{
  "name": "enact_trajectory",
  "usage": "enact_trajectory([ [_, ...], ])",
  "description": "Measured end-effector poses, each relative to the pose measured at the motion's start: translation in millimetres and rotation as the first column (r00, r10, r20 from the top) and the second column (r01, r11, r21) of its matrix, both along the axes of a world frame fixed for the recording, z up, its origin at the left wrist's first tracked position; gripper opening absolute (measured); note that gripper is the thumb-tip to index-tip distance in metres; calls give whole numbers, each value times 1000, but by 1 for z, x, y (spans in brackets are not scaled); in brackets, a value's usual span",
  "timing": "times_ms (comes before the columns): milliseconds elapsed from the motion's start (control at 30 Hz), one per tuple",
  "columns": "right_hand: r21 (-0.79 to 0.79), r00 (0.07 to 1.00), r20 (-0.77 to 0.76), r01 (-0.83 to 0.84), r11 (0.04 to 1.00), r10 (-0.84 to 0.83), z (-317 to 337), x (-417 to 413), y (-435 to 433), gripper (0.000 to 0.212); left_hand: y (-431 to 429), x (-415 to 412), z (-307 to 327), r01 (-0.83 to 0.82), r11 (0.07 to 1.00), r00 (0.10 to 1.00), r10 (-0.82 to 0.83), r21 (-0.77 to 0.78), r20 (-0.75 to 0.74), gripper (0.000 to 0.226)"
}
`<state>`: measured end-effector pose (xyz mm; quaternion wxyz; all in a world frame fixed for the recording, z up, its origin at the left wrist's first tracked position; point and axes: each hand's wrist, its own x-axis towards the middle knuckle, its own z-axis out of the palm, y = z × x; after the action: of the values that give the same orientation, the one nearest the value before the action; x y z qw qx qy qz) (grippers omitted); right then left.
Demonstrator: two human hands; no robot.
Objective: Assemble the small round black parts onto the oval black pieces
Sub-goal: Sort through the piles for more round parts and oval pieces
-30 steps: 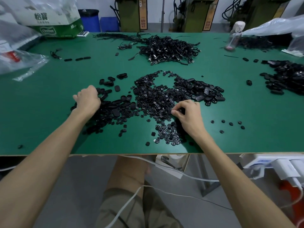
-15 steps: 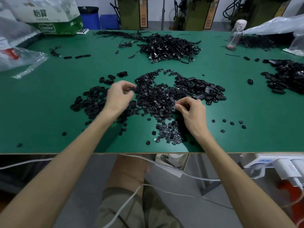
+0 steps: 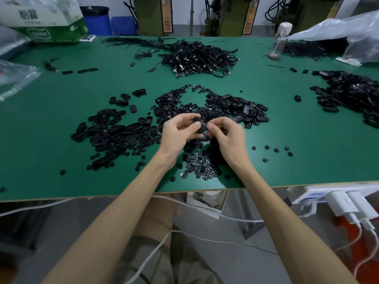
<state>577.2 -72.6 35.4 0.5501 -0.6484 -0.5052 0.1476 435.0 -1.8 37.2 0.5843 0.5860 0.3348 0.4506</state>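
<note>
Over the green-topped worktable, heaped with loose black parts before olive-green machines, my left hand grips an oval black plastic piece, my right hand pinching a small round black part beside it.

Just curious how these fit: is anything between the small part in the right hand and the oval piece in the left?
Nothing visible. The left hand holds the oval piece up over the pile, and the right hand pinches the small part right beside it; whether they touch is unclear.

oval piece: partly hidden by left hand | right hand pinch: possibly round part, too small
</note>
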Motion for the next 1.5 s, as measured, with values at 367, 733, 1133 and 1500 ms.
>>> enact_trajectory([
  [367,-14,998,-58,-25,1000,24,0,1,0,17,-1,0,-9,7,998,1000,-7,56,7,25],
  [733,14,996,-87,-23,1000,24,-2,3,1,12,-1,0,-11,40,995,999,-40,93,-6,35],
  [1133,28,994,-99,-42,999,45,-3,3,1,8,1,0,-13,19,990,995,-5,140,-100,48],
  [1500,6,997,-67,-24,1000,24,-2,4,1,22,0,0,-11,11,985,991,12,172,-136,49],
])
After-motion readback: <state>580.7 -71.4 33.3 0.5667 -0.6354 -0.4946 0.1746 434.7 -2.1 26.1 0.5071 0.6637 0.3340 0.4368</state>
